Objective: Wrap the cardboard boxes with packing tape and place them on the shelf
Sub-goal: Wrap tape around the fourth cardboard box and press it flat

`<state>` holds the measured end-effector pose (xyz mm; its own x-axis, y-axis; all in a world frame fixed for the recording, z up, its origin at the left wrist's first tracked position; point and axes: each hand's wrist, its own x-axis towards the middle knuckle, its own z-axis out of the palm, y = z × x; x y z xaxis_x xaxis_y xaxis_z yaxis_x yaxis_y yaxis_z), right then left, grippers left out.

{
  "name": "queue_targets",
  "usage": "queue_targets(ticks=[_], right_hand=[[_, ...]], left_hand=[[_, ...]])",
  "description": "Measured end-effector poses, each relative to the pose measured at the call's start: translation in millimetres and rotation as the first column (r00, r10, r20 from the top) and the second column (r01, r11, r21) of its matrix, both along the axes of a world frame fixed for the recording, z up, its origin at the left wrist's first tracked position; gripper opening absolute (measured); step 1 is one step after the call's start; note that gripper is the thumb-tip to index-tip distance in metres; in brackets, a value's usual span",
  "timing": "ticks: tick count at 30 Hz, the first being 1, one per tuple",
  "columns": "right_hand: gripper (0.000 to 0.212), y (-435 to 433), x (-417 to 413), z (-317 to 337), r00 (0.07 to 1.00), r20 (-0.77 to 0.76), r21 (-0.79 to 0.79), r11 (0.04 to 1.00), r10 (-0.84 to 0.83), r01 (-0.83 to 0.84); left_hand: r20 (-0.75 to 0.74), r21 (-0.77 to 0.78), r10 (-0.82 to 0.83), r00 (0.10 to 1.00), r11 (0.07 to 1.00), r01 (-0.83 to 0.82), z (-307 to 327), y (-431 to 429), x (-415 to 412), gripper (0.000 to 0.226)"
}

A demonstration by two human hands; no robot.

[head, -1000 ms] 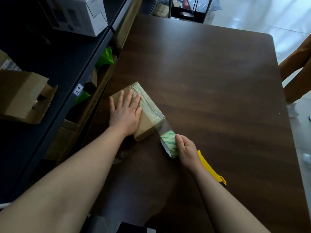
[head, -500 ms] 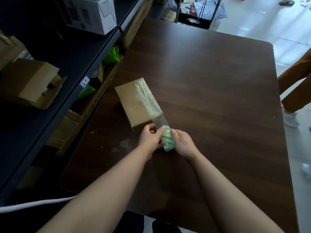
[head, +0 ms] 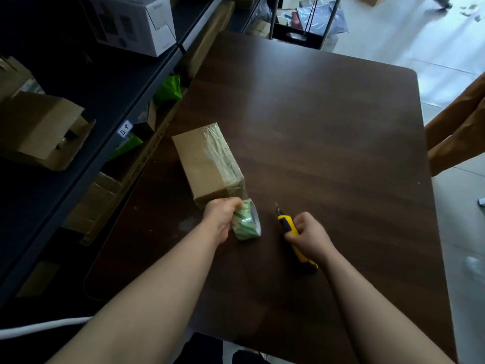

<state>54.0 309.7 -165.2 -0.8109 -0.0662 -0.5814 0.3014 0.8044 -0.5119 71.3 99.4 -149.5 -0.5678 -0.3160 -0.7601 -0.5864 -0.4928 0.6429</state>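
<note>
A small brown cardboard box lies on the dark wooden table, with clear tape along its right side. My left hand grips the roll of packing tape just below the box's near end; a strip of tape still runs from the roll to the box. To the right, my right hand holds a yellow utility knife with its blade out, pointing toward the box. The dark shelf runs along the table's left side.
On the shelf sit a white printed box at the back and an open cardboard box nearer. Lower levels hold cardboard boxes and green bags. A person's brown trouser legs stand at the table's right edge.
My left hand left the top of the box and took the tape roll from my right hand. My right hand let go of the roll and picked up the yellow knife.
</note>
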Motion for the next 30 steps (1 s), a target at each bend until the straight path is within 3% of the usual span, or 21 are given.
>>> queue_targets(ticks=[2, 5, 7, 11, 15, 18, 20, 24, 27, 30], right_hand=[[0.024, -7, -13, 18, 0.995, -0.099, -0.165, 0.986, -0.011, -0.005], [0.019, -19, -32, 50, 0.969, -0.199, -0.205, 0.961, 0.145, -0.186], [0.025, -29, -42, 68, 0.923, -0.206, -0.069, 0.936, 0.325, -0.345], [0.025, -60, -46, 79, 0.737, -0.22, 0.259, 0.767, 0.639, -0.587], [0.023, -84, -45, 77, 0.706, -0.174, 0.369, 0.71, 0.687, -0.6], [0.014, -78, -49, 71, 0.696, -0.057, 0.505, 0.622, 0.716, -0.599], [0.017, -64, -48, 59, 0.747, -0.003, 0.509, 0.644, 0.665, -0.571], [0.029, -41, -37, 25, 0.892, -0.014, 0.35, 0.838, 0.452, -0.419], [0.037, -39, -28, 6, 0.944, -0.044, 0.308, 0.904, 0.326, -0.297], [0.052, -58, -24, 8, 0.929, -0.257, 0.177, 0.958, 0.265, -0.224]], left_hand=[[0.017, -0.087, -0.032, 0.999, 0.996, 0.033, -2, -4, 0, 0.007], [0.049, -0.219, -0.059, 0.997, 0.973, 0.069, -5, -9, 1, 0.008], [0.052, -0.286, -0.081, 0.995, 0.954, 0.093, -5, -10, 1, 0.009], [0.041, -0.404, -0.161, 0.986, 0.9, 0.164, -5, -11, 3, 0.01], [0.054, -0.446, -0.179, 0.982, 0.876, 0.184, -3, -23, 5, 0.013], [0.082, -0.459, -0.222, 0.971, 0.857, 0.235, 2, -31, 3, 0.009], [0.102, -0.484, -0.252, 0.962, 0.833, 0.269, 4, -38, 4, 0.01], [0.155, -0.484, -0.301, 0.941, 0.807, 0.338, 4, -46, 8, 0.012], [0.151, -0.49, -0.306, 0.94, 0.803, 0.34, 3, -46, 10, 0.014], [0.151, -0.494, -0.295, 0.944, 0.804, 0.33, 3, -47, 11, 0.013]])
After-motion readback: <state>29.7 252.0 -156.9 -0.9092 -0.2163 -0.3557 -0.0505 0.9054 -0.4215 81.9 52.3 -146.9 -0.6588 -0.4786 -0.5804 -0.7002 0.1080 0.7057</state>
